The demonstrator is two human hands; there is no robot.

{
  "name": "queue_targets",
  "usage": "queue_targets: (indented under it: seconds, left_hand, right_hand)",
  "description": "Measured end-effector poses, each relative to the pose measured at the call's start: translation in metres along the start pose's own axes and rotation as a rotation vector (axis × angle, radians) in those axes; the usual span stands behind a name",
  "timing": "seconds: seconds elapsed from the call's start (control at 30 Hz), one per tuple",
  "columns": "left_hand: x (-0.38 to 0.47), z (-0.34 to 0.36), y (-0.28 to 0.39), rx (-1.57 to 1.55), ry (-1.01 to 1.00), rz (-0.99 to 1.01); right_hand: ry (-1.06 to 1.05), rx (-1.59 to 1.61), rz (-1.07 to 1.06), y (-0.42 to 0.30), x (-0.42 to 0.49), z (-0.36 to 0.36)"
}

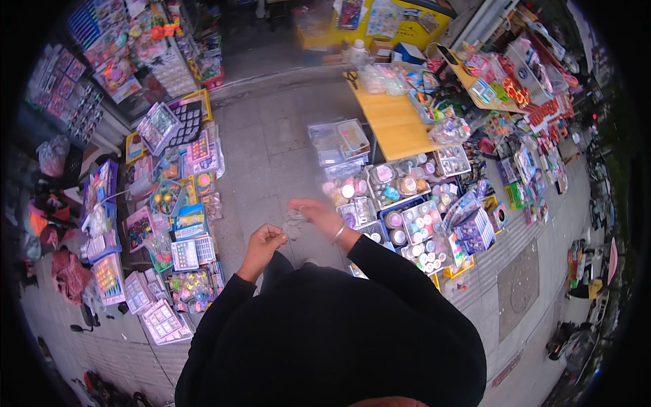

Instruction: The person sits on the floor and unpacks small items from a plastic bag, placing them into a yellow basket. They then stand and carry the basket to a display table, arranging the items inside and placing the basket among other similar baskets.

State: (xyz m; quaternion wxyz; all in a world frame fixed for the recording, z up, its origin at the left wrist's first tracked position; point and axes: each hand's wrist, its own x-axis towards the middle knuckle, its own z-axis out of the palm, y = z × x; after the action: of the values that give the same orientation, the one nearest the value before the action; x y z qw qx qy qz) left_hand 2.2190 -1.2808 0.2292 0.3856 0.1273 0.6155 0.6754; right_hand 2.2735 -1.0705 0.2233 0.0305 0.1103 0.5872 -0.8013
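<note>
My left hand (263,248) is in front of my body, its fingers curled and the thumb against the forefinger. Whether it pinches something thin cannot be made out. My right hand (324,220), with a bracelet (339,231) at the wrist, reaches in from the right, blurred, with its fingers stretched to the left. Under these fingers shows a faint, see-through or greyish thing (296,216), perhaps thin plastic; the blur hides whether it is gripped. Both hands are over the grey paving (277,173), a short gap apart.
Boxed toys and trinkets (190,221) line the left side. On the right stand crates of lidded tubs (422,219) and a wooden table (391,122) bearing scissors (351,78) and plastic bags (384,79). Clear plastic boxes (338,140) are stacked beside the table.
</note>
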Motion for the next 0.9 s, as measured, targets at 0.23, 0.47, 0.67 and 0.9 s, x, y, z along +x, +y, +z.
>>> queue_targets:
  seconds: [0.23,0.47,0.67,0.9]
  left_hand:
    - [0.068,-0.069,0.026,0.193,0.085,-0.01]
    - [0.133,-0.134,0.055,0.04,0.067,0.065]
    - [0.154,-0.151,0.044,0.25,0.377,0.211]
    - [0.147,-0.167,0.056,0.334,0.474,0.198]
  right_hand:
    - [0.21,-0.37,0.084,-0.028,0.072,-0.021]
    - [-0.194,0.387,0.185,-0.087,0.174,0.01]
    - [-0.147,-0.457,0.092,-0.089,0.262,0.041]
    - [-0.286,-0.582,0.163,-0.074,0.326,0.052]
